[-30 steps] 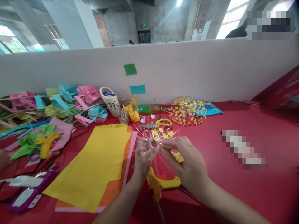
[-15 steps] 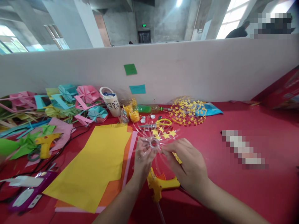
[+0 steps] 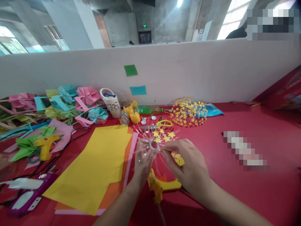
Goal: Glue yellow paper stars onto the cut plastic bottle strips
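Observation:
My left hand (image 3: pixel 145 158) is closed around a clear plastic bottle top cut into thin strips (image 3: pixel 154 144), its round neck turned up toward me. The strips fan outward, partly see-through against the red table. My right hand (image 3: pixel 188 160) pinches at the right side of the neck, thumb and forefinger together, seemingly on one strip. Yellow paper stars (image 3: pixel 166 136) lie just beyond the bottle top, and more yellow pieces (image 3: pixel 178 159) show beside my right thumb. Below my hands rests a yellow hot glue gun (image 3: pixel 160 185). Yellow-handled scissors (image 3: pixel 166 123) lie behind the stars.
Yellow paper sheets (image 3: pixel 94 166) lie left, over orange and pink ones. A second glue gun (image 3: pixel 45 146), a purple power strip (image 3: pixel 33 194) and folded paper shapes (image 3: pixel 88 95) fill the far left. A star-covered clear dome (image 3: pixel 188 111) and a white tumbler (image 3: pixel 111 103) stand behind.
My right hand has shifted slightly, uncovering more of the yellow pieces by the thumb. At the left edge, the green sheet has gone from view and a blurred hand-like shape shows there.

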{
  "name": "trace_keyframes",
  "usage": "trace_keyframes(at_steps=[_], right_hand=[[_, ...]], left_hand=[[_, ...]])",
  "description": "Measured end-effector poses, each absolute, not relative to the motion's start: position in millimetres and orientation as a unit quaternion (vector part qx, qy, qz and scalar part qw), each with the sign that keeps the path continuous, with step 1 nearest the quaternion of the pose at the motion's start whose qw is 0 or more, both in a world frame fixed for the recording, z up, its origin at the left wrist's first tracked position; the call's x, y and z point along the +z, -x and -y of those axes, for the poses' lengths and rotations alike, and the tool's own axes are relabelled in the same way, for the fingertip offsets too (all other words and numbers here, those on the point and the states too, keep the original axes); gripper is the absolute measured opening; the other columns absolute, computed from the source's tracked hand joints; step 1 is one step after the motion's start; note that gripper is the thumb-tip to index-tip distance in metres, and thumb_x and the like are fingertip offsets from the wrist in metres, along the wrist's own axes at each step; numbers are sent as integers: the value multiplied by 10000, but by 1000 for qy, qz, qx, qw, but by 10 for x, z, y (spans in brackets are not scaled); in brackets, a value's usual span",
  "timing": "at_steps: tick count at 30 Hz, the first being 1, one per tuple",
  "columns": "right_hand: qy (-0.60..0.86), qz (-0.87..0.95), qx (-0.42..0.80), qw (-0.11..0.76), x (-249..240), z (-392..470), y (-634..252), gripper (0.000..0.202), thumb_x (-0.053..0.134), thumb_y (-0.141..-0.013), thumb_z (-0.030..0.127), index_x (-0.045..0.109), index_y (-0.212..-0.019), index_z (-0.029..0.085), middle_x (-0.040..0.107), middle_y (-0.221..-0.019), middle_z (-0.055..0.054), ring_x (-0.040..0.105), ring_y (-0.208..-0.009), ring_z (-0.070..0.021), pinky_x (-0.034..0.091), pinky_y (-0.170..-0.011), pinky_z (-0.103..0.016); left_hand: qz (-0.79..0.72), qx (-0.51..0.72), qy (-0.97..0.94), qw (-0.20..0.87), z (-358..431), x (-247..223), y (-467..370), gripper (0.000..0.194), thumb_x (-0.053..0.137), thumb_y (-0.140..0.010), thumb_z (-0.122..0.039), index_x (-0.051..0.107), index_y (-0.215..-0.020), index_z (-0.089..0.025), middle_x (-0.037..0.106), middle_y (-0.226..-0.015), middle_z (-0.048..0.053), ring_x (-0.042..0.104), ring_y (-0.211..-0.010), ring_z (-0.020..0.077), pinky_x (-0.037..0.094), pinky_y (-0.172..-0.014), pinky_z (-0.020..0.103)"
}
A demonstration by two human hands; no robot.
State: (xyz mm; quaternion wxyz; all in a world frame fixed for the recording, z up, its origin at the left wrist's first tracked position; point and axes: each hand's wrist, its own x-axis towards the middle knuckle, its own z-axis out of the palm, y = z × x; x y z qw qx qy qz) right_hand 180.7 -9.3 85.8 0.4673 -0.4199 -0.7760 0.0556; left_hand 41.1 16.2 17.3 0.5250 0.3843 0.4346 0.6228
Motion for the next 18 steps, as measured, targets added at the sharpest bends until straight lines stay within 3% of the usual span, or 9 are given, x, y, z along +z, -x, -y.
trace_keyframes(at_steps=[7,18], right_hand=[[411,788,63,454,871,85,-1817,200,554,-844,113,584,-1022,197,697,-858,-9,613,-758,-146,453,-714,-300],[386,801,29,456,977,180,-1869,262,565,-824,100,554,-1076,172,688,-857,-29,602,-736,-162,450,-682,-318]], left_hand=[[-400,640,-343,559,-198,183,-415,321,755,-587,-169,558,-835,-218,616,-775,-23,591,-649,107,481,-579,205],[-415,640,-359,539,-239,8,-377,374,745,-629,-176,541,-936,-238,645,-831,-22,634,-683,117,516,-662,234]])
